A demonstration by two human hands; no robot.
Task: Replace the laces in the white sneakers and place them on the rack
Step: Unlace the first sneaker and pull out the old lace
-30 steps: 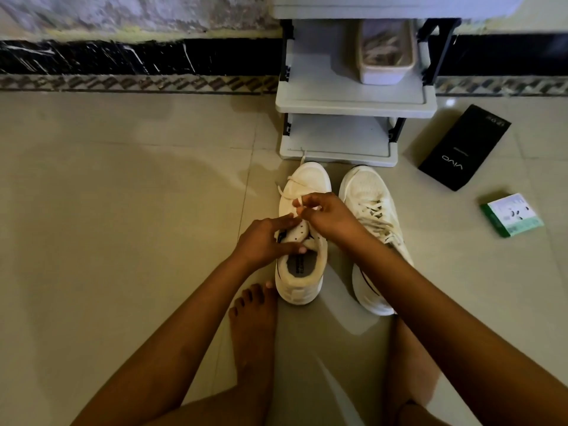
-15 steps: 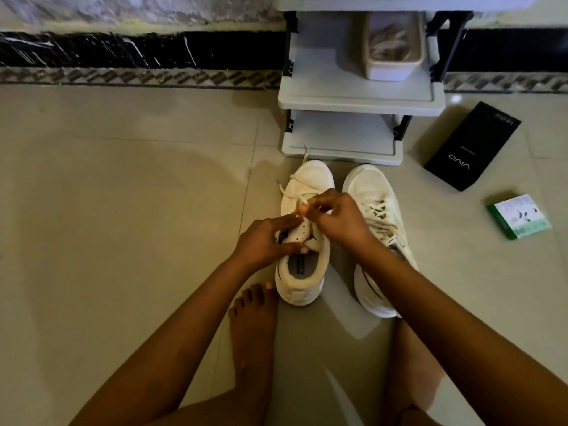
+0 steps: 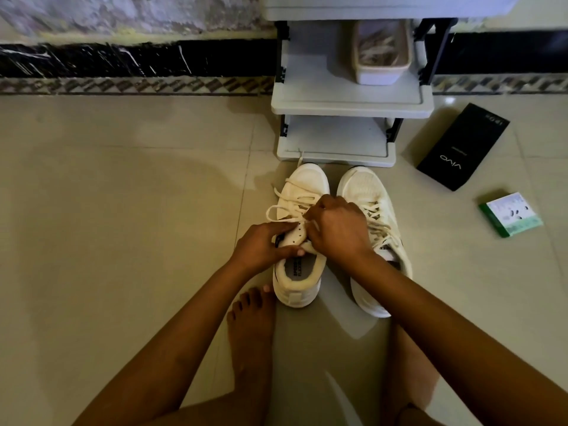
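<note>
White lace (image 3: 289,200) now drawn further through left sneaker (image 3: 299,238), just before rack (image 3: 350,107); right hand (image 3: 336,229) pinching lace, left hand (image 3: 261,247) gripping eyelet flap. Lacing unfinished.

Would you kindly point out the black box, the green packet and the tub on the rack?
black box (image 3: 461,147): head view, middle of its lid.
green packet (image 3: 512,214): head view, white printed top face.
tub (image 3: 382,74): head view, near wall.
</note>
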